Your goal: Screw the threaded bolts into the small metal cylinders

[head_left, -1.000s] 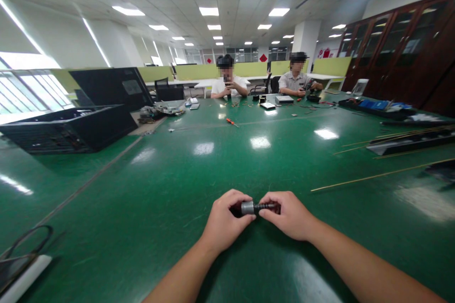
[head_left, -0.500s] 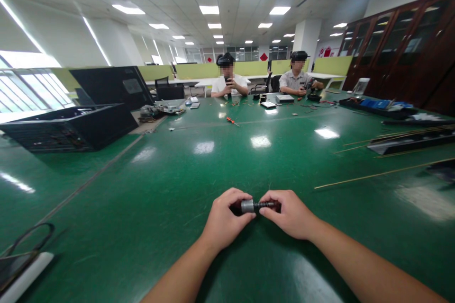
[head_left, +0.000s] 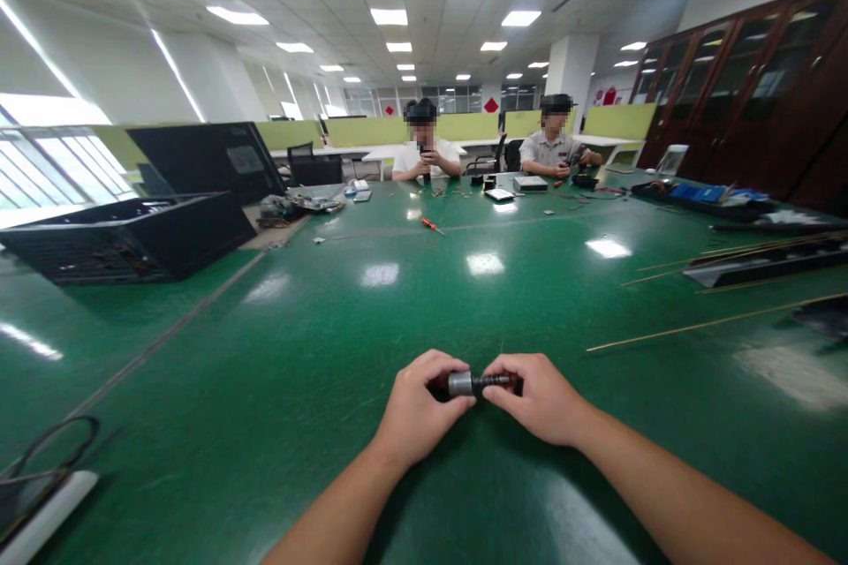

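Low over the green table point(head_left: 344, 318), my two hands face each other around one small part. It is a silver cylinder point(head_left: 459, 384) with a thin dark shaft point(head_left: 494, 380) that looks wound with a spring, lying level from left to right. Thumb and fingers of my left hand point(head_left: 424, 397) are closed around the cylinder end. My right hand point(head_left: 538, 397) pinches the coiled shaft between thumb and fingertips. The far ends of the part are hidden inside both hands. Whether it touches the tabletop I cannot tell.
An orange-handled screwdriver point(head_left: 432, 226) lies farther off. Left stand a black computer case point(head_left: 132, 238) and a white-edged item point(head_left: 56, 503). Thin rods point(head_left: 708, 325) reach in from the right. Two co-workers sit opposite, one point(head_left: 447, 157) left, one point(head_left: 544, 150) right, both handling objects.
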Motion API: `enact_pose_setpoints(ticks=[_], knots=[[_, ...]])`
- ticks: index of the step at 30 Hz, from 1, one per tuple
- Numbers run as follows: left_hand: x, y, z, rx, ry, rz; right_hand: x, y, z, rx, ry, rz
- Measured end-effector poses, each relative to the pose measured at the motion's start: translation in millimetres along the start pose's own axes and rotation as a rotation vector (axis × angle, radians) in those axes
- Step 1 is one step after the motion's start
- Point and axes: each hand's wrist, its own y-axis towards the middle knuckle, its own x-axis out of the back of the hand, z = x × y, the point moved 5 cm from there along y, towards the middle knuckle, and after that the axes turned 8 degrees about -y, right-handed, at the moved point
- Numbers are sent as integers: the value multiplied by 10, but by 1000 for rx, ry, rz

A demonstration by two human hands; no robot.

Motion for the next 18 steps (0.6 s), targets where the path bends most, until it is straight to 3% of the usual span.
enact_pose_setpoints(ticks=[18], knots=[[15,6,22,1,-2,7,12,-6,14,-1,3,3]])
